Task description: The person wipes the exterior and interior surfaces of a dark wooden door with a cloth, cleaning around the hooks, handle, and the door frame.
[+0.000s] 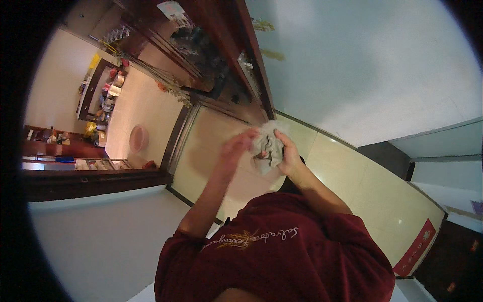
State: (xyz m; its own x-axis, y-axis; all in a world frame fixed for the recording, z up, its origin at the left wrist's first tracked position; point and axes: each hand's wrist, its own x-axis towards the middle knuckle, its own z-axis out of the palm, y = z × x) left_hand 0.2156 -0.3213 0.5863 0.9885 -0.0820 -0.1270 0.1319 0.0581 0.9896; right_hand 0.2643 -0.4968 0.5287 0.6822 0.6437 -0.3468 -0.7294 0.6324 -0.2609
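A crumpled pale grey cloth (271, 145) is bunched up in front of me, at the middle of the view. My right hand (288, 155) is closed on its right side, with the thumb near the top edge. Against the cloth's left side is my left hand (240, 145), smeared by motion, so its grip does not show clearly. Folds of the cloth hide part of the fingers.
Just beyond my hands stands a dark wooden cabinet (241, 55) with glossy panels. Dried stalks (173, 88) lean at its left. Through a doorway, a pink basin (139, 139) sits on the floor. A red strip (415, 249) lies far right.
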